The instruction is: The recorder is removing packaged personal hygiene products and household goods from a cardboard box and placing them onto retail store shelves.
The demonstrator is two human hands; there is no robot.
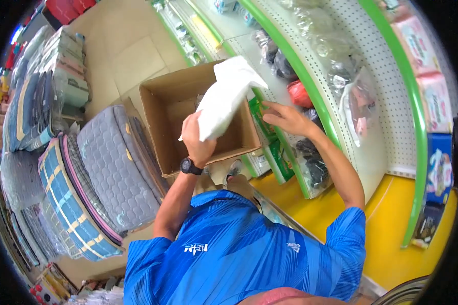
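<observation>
My left hand (198, 139), with a black watch at the wrist, grips one end of a white soft package (225, 101). That package slants over an opened cardboard box (158, 131) and hides part of its inside. Something small in clear wrap (199, 100) lies in the box, mostly covered. To the right, my right hand (286, 116) holds nothing, its fingers apart, in front of the lower shelves. Green packages (265, 118) sit close by its fingertips. A red plastic-wrapped bundle (300, 93) rests on the shelf just beyond it.
Green-edged shelving (309, 80) rises along the right, with a clear bag of items (360, 103) and pink packs (435, 101) on it. At left stand folded quilted mats (116, 164), a plaid mat (76, 198) and stacked wrapped textiles (34, 106). Tiled floor (133, 57) stretches beyond the box.
</observation>
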